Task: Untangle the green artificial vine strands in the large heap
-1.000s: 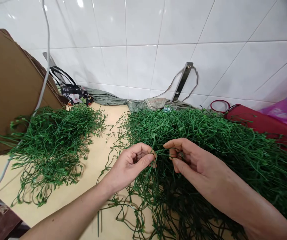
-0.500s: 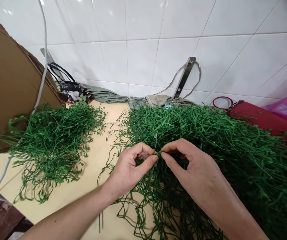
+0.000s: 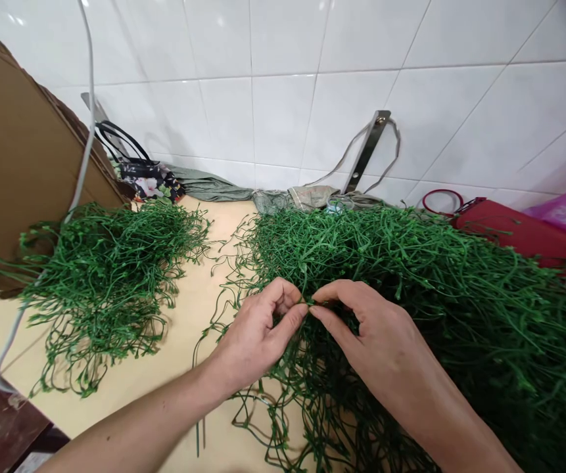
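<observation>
A big heap of thin green plastic stems (image 3: pixel 411 276) covers the middle and right of the pale tabletop (image 3: pixel 194 315). Over its near edge my left hand (image 3: pixel 258 335) and my right hand (image 3: pixel 376 341) meet fingertip to fingertip. Each hand is closed in a pinch on the same green stem (image 3: pixel 308 305), which runs between thumb and forefinger. A smaller separate pile of green stems (image 3: pixel 100 276) lies to the left, apart from both hands.
A brown cardboard sheet (image 3: pixel 11 151) leans at the left with a grey cable (image 3: pixel 83 151) hanging across it. A patterned bag (image 3: pixel 147 187), grey-green cloth (image 3: pixel 213 190) and a metal bracket (image 3: pixel 366 151) lie along the white tiled wall. A red bag (image 3: pixel 514 233) sits at right.
My two hands have drawn together until their fingertips touch on the stem. The view has tilted slightly downward.
</observation>
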`<state>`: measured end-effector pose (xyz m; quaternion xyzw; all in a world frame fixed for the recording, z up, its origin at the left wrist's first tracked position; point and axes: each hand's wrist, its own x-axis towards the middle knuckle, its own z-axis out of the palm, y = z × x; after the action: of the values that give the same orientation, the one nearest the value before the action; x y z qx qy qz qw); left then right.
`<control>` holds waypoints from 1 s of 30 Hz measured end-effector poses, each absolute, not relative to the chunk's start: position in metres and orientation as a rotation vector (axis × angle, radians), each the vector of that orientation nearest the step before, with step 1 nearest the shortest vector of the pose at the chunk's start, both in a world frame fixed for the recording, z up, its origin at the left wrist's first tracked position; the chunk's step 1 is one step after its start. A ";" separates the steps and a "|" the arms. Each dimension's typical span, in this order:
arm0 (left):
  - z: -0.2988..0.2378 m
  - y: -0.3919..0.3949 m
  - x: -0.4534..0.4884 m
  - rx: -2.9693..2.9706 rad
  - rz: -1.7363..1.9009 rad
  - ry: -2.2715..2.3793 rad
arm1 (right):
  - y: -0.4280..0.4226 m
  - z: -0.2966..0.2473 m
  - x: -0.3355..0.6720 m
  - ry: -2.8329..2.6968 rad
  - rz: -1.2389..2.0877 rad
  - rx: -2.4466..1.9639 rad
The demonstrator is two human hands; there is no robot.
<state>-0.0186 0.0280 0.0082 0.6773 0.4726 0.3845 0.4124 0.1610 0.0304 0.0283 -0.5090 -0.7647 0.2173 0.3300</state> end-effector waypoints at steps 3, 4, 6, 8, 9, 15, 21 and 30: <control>0.011 0.026 -0.019 1.745 0.950 1.197 | 0.031 0.027 0.161 -2.054 0.534 -1.303; 0.011 0.026 -0.019 1.752 0.961 1.201 | 0.031 0.027 0.160 -2.044 0.576 -1.312; 0.010 0.026 -0.019 1.745 0.987 1.208 | 0.031 0.030 0.159 -2.003 0.697 -1.318; 0.009 0.026 -0.019 1.743 1.001 1.214 | 0.031 0.034 0.158 -1.961 0.772 -1.318; 0.008 0.027 -0.020 1.753 1.004 1.217 | 0.031 0.036 0.157 -1.943 0.787 -1.324; 0.009 0.029 -0.020 1.801 0.982 1.205 | 0.032 0.030 0.152 -1.969 0.697 -1.363; 0.012 0.026 -0.022 1.543 0.908 1.014 | 0.034 0.022 0.161 -2.092 -0.022 -1.224; 0.013 0.030 -0.018 1.117 1.017 0.889 | 0.033 0.058 0.202 -1.960 -0.096 -1.465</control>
<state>-0.0177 0.0297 0.0133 0.4897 0.3896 0.4458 0.6400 0.2021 0.0327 0.0577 -0.5627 -0.7529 -0.0368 0.3393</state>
